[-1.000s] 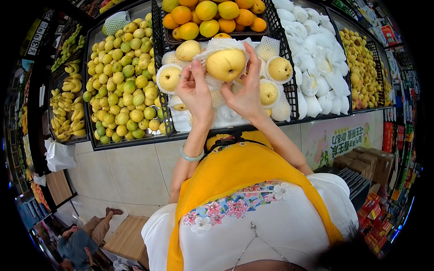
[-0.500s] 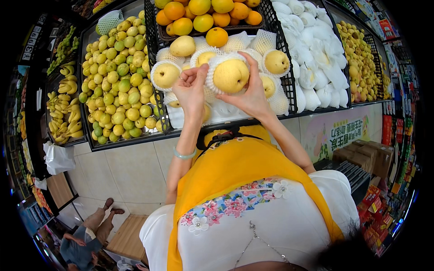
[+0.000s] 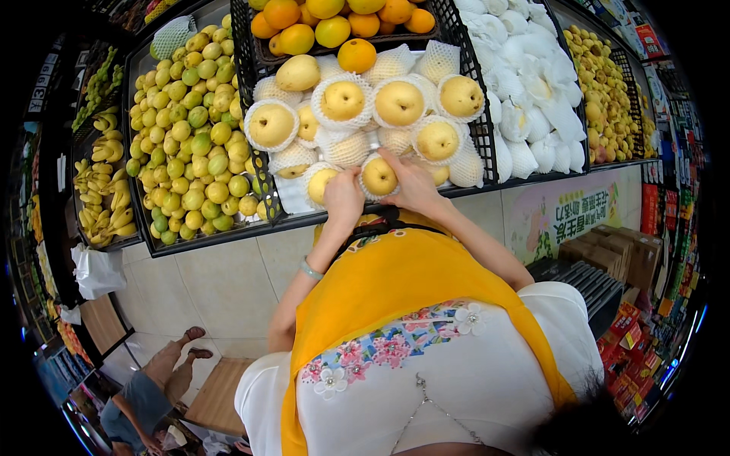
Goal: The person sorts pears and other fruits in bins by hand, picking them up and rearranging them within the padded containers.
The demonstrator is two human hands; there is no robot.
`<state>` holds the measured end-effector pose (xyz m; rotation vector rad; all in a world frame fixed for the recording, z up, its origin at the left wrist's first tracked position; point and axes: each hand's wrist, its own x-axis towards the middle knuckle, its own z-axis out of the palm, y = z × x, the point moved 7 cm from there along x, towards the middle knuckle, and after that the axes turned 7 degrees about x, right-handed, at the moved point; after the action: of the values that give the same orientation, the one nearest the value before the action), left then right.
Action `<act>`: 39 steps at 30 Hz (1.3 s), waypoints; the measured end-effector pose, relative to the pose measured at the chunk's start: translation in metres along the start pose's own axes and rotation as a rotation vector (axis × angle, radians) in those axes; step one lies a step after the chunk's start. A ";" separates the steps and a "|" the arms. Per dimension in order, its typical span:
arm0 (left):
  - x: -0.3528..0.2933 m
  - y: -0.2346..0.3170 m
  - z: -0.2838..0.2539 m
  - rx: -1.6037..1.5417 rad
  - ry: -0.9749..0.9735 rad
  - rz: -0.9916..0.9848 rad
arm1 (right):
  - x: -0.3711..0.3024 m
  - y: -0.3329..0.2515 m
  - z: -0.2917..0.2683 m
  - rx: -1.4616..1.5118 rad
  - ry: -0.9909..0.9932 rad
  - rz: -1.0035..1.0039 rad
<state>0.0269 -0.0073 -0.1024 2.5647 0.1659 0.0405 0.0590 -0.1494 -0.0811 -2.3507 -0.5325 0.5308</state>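
Note:
A yellow pear (image 3: 379, 176) in a white foam net sits low in the front row of the pear display, between my two hands. My right hand (image 3: 414, 185) curves round its right side, with fingers reaching over the far edge of the net. The curled fingers of my left hand (image 3: 344, 199) press against its left side, by the net's rim; their tips are partly hidden. Close to the left hand lies another netted pear (image 3: 322, 185), partly covered by it. Behind stand more netted pears, among them one large pear (image 3: 399, 104) and a pear (image 3: 438, 141) to the right.
A black plastic crate wall (image 3: 479, 99) borders the pears on the right. Oranges (image 3: 333, 32) fill a basket behind them. Yellow-green round fruit (image 3: 198, 116) is heaped at left, white-wrapped fruit (image 3: 525, 91) at right. A person (image 3: 144, 403) is at the lower left.
Both hands have come down and nearer to me, from holding a netted pear above the display to a pear in the front row, seemingly the same one. The pears behind are now uncovered.

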 end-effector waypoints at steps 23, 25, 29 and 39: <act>0.035 0.005 -0.092 -0.136 0.366 0.038 | 0.053 -0.052 0.012 0.081 0.436 -0.242; 0.056 0.030 -0.095 -0.094 0.369 0.200 | 0.057 -0.049 0.017 0.099 0.484 -0.209; 0.098 0.034 -0.080 -0.061 0.201 0.233 | 0.059 -0.050 0.019 0.132 0.525 -0.224; 0.141 0.009 -0.075 -0.098 -0.041 0.308 | 0.053 -0.048 0.014 0.060 0.457 -0.240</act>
<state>0.1633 0.0436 -0.0353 2.4685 -0.2423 0.1089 0.0850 -0.0825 -0.0702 -2.2116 -0.5599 -0.1003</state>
